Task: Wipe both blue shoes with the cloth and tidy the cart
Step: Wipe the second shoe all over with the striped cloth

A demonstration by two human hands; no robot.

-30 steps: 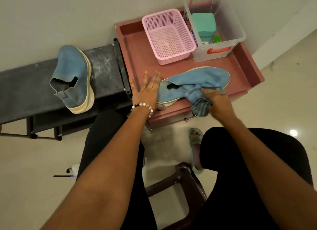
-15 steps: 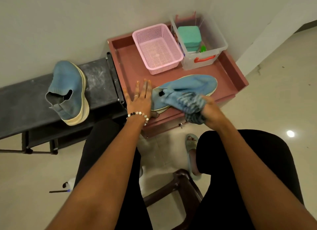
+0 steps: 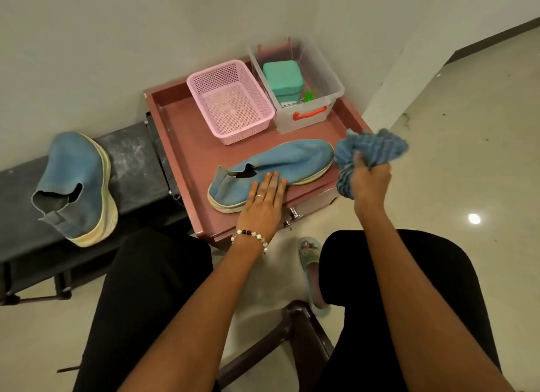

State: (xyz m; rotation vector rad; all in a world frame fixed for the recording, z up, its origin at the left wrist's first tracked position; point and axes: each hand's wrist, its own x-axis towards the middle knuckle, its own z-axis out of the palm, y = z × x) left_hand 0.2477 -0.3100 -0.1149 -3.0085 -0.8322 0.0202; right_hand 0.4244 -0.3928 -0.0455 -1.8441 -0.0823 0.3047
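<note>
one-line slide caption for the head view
Left hand rests flat on blue shoe on cart; right hand grips cloth beside its toe.

The left hand (image 3: pixel 264 200) lies flat on a blue shoe (image 3: pixel 271 169) on the pink cart (image 3: pixel 187 157). Just beyond the shoe's toe, the right hand (image 3: pixel 369 181) grips a bunched blue cloth (image 3: pixel 371 149).

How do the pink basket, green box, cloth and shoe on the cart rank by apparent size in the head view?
1. shoe on the cart
2. pink basket
3. cloth, bunched in the right hand, so its true size is unsure
4. green box
</note>
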